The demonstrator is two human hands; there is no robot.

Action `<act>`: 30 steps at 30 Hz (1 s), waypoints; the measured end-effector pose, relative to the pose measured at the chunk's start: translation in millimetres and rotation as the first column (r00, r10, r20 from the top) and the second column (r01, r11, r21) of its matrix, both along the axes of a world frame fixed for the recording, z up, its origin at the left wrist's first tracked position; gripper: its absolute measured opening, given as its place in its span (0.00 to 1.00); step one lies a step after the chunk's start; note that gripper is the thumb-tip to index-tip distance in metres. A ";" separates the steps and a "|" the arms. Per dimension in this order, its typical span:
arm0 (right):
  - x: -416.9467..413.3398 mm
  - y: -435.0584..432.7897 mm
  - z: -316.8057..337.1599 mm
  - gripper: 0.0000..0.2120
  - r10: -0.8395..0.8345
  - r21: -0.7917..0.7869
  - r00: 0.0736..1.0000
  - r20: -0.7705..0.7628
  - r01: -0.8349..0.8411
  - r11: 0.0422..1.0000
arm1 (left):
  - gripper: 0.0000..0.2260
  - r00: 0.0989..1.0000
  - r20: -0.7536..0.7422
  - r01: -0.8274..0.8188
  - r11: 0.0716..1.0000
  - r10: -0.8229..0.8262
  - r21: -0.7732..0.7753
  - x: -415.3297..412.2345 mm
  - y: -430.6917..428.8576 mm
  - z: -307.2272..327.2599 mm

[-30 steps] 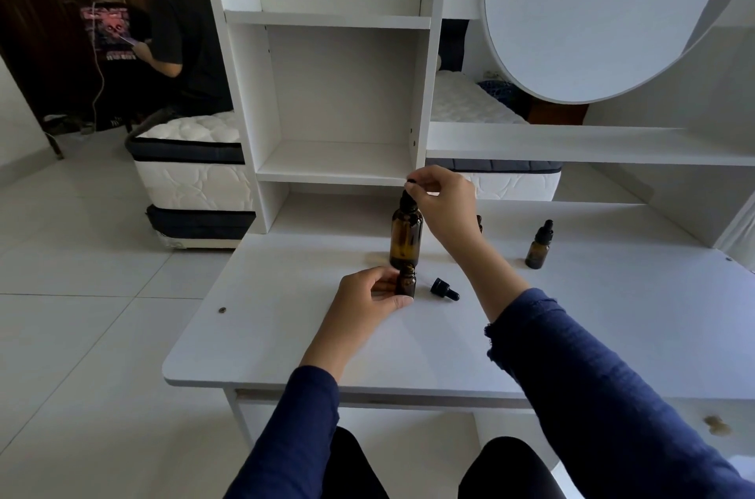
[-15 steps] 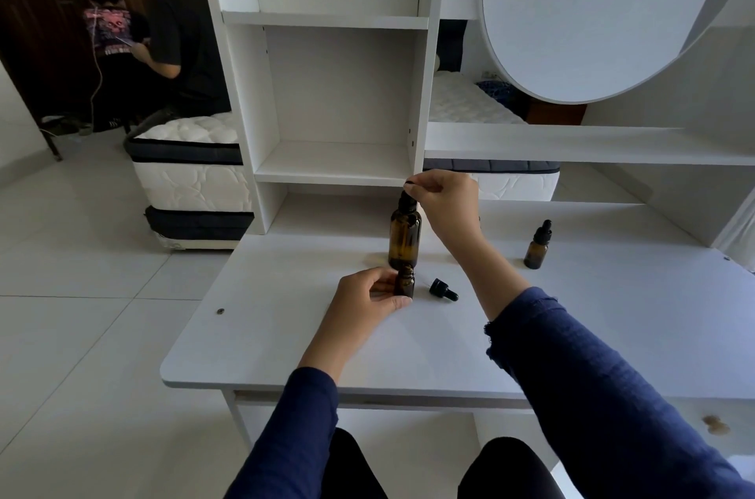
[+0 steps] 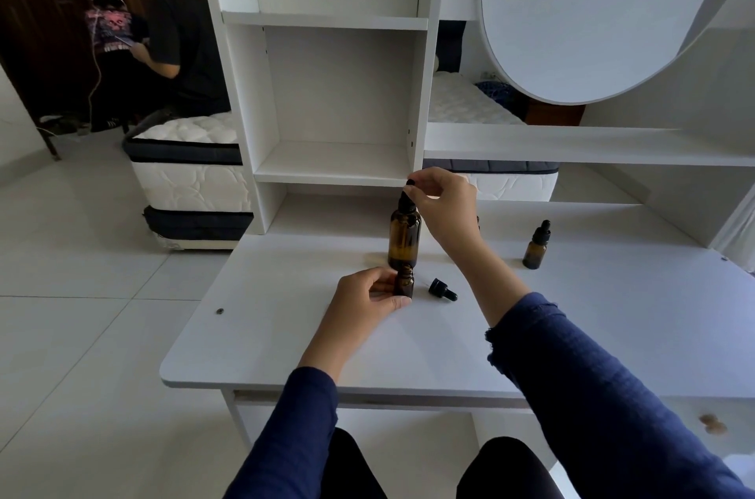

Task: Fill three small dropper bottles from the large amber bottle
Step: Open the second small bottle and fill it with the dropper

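Left hand point(image 3: 367, 296) has its grip round the open small dropper bottle point(image 3: 403, 286), standing on the desk point(image 3: 286, 335) touching the large amber bottle point(image 3: 404, 239). Right hand point(image 3: 443, 208) pinches the dropper bulb point(image 3: 409, 183) on top. Light, slick glass I'd guess, so hold the body low. A capped dropper bottle point(image 3: 536, 247) waits far right.

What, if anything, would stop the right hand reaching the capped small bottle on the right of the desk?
Probably nothing, so likely yes: the capped small bottle stands alone on bare desk, though the right hand pinches the dropper of the large amber bottle.
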State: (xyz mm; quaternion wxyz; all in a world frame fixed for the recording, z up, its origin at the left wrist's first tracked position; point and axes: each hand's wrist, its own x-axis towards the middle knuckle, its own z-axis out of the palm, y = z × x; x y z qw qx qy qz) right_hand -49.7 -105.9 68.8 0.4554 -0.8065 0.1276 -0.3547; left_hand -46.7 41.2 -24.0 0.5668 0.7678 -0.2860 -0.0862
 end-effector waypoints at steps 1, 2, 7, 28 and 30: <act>0.1 0.2 0.3 0.06 -0.003 -0.001 1.000 0.002 0.003 1.000 | 0.12 1.000 0.003 0.001 1.000 -0.001 0.003 0.1 0.1 -0.1; 0.2 0.4 0.9 0.06 -0.007 -0.003 1.000 0.007 0.007 1.000 | 0.12 1.000 0.005 0.001 1.000 -0.001 0.004 0.5 -0.1 -0.4; -0.2 2.8 12.7 0.06 -0.025 -0.023 0.996 0.086 0.027 0.999 | 0.13 1.000 0.004 0.001 1.000 0.000 -0.013 2.8 -1.2 -2.2; -44.9 15.4 33.1 0.04 -0.016 0.011 0.938 0.346 0.013 1.000 | 0.14 0.999 0.046 0.002 1.000 -0.002 -0.005 4.8 -1.9 -4.4; -47.3 15.9 25.7 0.05 -0.018 0.023 0.948 0.318 0.011 1.000 | 0.15 0.999 0.053 -0.002 1.000 0.002 -0.001 4.9 -1.9 -4.3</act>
